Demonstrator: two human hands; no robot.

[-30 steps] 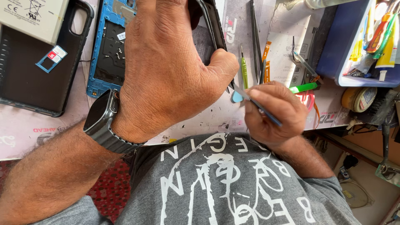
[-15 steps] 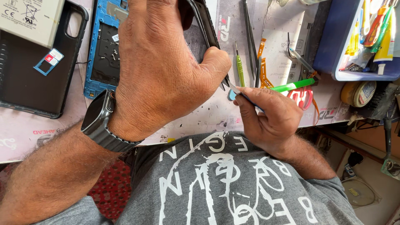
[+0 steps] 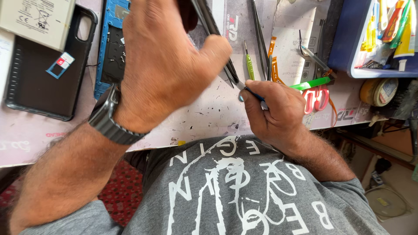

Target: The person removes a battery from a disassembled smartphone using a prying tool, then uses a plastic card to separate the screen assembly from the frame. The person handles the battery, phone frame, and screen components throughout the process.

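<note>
Grey shirt fabric is filling the bottom of the frame. Above it, right of centre, the right hand [image 3: 274,111] is closing its grip on a thin blue-handled tool [image 3: 254,94], its tip meeting the lower end of the dark phone [image 3: 215,39] at upper centre. The left hand [image 3: 167,65] is clamping that phone on edge above the pale tabletop [image 3: 204,111]. A hard push could make the tip skid and gouge the phone or jab the left thumb. Against the picture from half a second ago, the right hand is sitting slightly higher, closer to the phone. Further off, a black case [image 3: 41,82] is lying at upper left.
</note>
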